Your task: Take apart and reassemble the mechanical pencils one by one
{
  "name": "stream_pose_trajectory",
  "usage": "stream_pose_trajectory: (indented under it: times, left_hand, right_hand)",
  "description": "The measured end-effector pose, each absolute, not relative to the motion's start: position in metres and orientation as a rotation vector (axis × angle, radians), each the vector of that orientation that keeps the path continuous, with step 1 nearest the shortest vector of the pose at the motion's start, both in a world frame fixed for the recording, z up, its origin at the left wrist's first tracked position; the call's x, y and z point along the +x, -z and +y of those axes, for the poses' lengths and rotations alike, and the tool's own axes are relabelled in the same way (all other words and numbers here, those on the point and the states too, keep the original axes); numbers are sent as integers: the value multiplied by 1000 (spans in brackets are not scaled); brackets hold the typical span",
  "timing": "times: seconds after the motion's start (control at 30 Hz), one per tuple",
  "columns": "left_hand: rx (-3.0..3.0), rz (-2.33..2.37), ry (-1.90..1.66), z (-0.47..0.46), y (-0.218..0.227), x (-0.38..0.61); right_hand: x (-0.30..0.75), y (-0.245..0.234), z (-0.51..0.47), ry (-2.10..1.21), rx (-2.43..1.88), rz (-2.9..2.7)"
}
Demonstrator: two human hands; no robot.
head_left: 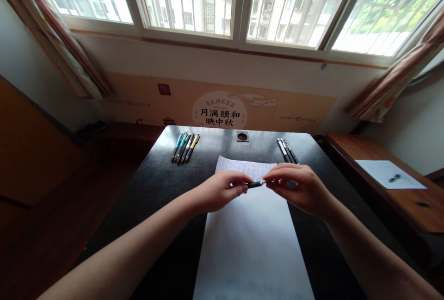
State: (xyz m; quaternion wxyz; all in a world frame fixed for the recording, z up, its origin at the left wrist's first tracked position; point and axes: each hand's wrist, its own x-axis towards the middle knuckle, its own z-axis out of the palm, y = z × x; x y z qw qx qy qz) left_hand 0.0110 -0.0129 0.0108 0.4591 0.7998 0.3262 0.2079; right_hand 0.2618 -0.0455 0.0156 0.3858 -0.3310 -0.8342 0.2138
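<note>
Over a long sheet of white paper (pixel 253 240), both hands meet at a dark pen (pixel 255 184). My left hand (pixel 222 190) pinches its dark barrel between thumb and fingers. My right hand (pixel 299 186) is closed at the pen's other end, thumb and fingertips together around a thin dark piece by a pale section. Whether that piece is joined to the barrel I cannot tell. A row of several pens (pixel 185 147) with blue, green, dark and yellow barrels lies at the table's back left. More pens (pixel 287 151), white and dark, lie behind my right hand.
The black table (pixel 152 184) has a square-framed round hole (pixel 242 136) at its back edge. To the right stands a brown wooden surface (pixel 374 152) with a white sheet (pixel 390 174) and small dark items on it. Windows (pixel 239 8) and curtains (pixel 65 45) are behind.
</note>
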Motion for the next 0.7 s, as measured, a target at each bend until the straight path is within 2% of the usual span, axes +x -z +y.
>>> stream_pose_trajectory:
  times: [0.47,0.7]
  left_hand:
    - [2053,827,-476,-14,-11,11]
    - [2122,826,-552,-14,-10,12]
  right_hand:
    - [257,-13,-45,-501,-827,-2185]
    - [256,-8,-45,-529,-962,-2119]
